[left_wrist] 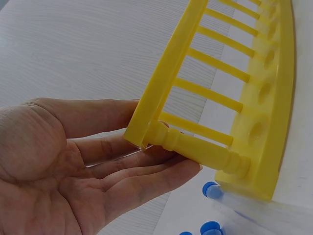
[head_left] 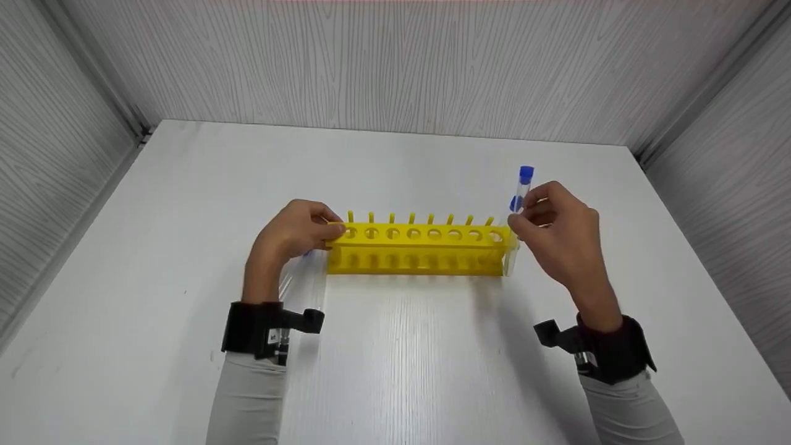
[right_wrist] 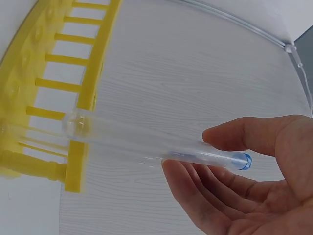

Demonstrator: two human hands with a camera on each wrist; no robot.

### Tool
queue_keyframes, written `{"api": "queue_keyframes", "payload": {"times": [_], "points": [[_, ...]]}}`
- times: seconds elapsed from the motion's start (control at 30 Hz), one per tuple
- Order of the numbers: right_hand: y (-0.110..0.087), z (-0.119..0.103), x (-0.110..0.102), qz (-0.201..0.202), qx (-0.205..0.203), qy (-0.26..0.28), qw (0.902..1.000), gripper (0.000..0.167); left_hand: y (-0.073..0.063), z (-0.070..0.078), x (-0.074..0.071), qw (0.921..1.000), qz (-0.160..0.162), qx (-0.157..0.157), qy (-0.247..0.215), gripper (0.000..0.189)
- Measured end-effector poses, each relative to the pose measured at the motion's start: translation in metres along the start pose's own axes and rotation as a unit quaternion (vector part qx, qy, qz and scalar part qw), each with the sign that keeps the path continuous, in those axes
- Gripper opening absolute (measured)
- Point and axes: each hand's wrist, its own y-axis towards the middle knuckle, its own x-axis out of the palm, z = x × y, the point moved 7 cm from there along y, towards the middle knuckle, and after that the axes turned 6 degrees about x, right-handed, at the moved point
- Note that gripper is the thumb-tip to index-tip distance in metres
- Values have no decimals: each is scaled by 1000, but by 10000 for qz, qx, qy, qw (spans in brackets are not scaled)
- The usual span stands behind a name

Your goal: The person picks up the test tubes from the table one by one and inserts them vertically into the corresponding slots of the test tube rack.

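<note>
A yellow test tube rack (head_left: 414, 259) stands mid-table, a row of round holes in its top bar. My left hand (head_left: 300, 228) grips the top bar's left end; in the left wrist view the fingers (left_wrist: 142, 188) reach round the end post. Between thumb and fingertips, my right hand (head_left: 562, 232) pinches a clear test tube (head_left: 524, 185) with a blue cap. That tube stands slightly tilted at the rack's right end. A second blue spot (head_left: 516, 203) shows beside the tube; whether it is another cap, I cannot tell.
More clear tubes (head_left: 316, 281) lie on the table by my left wrist, partly hidden by it; several blue caps (left_wrist: 211, 227) show there in the left wrist view. Grained panels (head_left: 395, 68) enclose the white table (head_left: 395, 371) at the back and sides.
</note>
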Motion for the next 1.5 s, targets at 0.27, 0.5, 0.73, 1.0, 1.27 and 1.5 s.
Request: {"api": "queue_keyframes", "payload": {"times": [0.27,0.5,0.73,1.0,1.27,1.5], "points": [[-1,-4,3,357,-289,363,9983,22,0,1,0,10000,2,5,22,33],[-3,-7,0,786,-549,822,9920,22,0,1,0,10000,-17,12,0,34],[-5,-9,2,875,-572,971,9898,22,0,0,0,10000,-43,7,7,34],[-6,-10,4,973,-665,1038,9876,22,0,0,1,10000,-6,-16,-46,33],[-4,-10,7,958,-792,1029,9869,24,-1,0,0,10000,-29,0,24,33],[-3,-10,9,930,-803,1014,9872,25,0,0,0,10000,-16,71,11,33]]}}
